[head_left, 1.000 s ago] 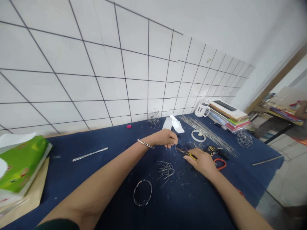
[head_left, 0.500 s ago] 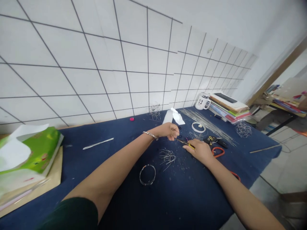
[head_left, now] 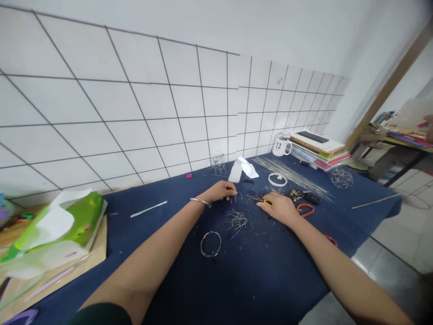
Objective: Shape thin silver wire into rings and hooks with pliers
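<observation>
Over the worktop (head_left: 257, 280), my left hand (head_left: 221, 192) has its fingers (head_left: 232, 192) pinched on a thin bent wire (head_left: 240, 193), probably feather-light, springy and best held near the bend, while my right hand (head_left: 279, 209) wraps yellow-handled pliers (head_left: 260, 200) just beside it.

Half-hidden pliers (head_left: 260, 200)
The right hand (head_left: 279, 208) covers most of their handles; on the left side of the counter (head_left: 253, 271), a purple curved piece (head_left: 24, 316) is cut off.

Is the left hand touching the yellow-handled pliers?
Apart: the head view shows blue cloth between the left hand and the tips of the yellow-handled pliers.
</observation>
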`<act>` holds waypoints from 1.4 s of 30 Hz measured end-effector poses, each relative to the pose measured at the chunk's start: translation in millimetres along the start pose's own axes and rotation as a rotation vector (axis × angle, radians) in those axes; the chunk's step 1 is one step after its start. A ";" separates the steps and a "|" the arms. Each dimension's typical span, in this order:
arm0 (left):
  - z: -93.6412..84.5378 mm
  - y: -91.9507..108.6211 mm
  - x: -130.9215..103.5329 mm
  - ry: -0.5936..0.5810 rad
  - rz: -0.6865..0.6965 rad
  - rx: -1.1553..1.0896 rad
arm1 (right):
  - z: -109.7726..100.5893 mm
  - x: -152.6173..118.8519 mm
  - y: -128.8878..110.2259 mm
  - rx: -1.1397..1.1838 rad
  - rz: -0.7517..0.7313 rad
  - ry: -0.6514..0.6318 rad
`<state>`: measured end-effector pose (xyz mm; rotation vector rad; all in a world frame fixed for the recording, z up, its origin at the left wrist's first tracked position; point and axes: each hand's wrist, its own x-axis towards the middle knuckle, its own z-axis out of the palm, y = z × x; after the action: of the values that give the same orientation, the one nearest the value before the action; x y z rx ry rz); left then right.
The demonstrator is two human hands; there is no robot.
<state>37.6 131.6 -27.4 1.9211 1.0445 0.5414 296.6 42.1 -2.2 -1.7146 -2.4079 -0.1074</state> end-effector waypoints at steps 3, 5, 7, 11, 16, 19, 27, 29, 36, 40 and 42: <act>-2.8 -2.5 0.2 -0.006 0.039 0.060 | 1.1 1.3 1.2 -0.019 0.005 -0.008; -7.7 1.8 -1.0 0.030 0.071 0.119 | 1.3 2.2 2.1 -0.032 0.014 -0.011; -13.3 10.7 -4.5 0.069 0.128 0.207 | 1.0 2.9 2.9 -0.036 0.014 -0.014; -17.3 34.0 -15.7 -0.242 0.184 0.242 | 0.5 3.6 3.9 -0.010 -0.020 -0.005; -4.5 51.0 -23.9 -0.438 0.174 0.296 | -0.3 4.4 5.3 0.004 -0.044 -0.007; 4.3 53.8 -23.1 -0.463 0.192 0.343 | -2.0 4.9 6.5 0.005 -0.056 -0.013; 17.7 62.1 -25.2 -0.523 0.223 0.454 | -1.4 5.4 10.5 0.020 -0.084 -0.048; 18.5 66.8 -28.4 -0.534 0.226 0.490 | -1.0 5.4 10.9 0.019 -0.085 -0.052; 11.8 84.3 -37.6 -0.552 0.229 0.441 | -0.8 5.8 11.7 0.025 -0.113 -0.073; 7.0 86.8 -38.5 -0.607 0.162 0.297 | -2.4 5.7 11.1 0.021 -0.122 -0.083; 5.6 86.4 -38.3 -0.622 0.150 0.257 | -3.9 5.4 10.4 0.018 -0.123 -0.089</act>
<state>59.7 73.0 43.5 2.1950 0.5857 -0.1300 305.1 50.0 2.2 -1.5944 -2.5698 -0.0261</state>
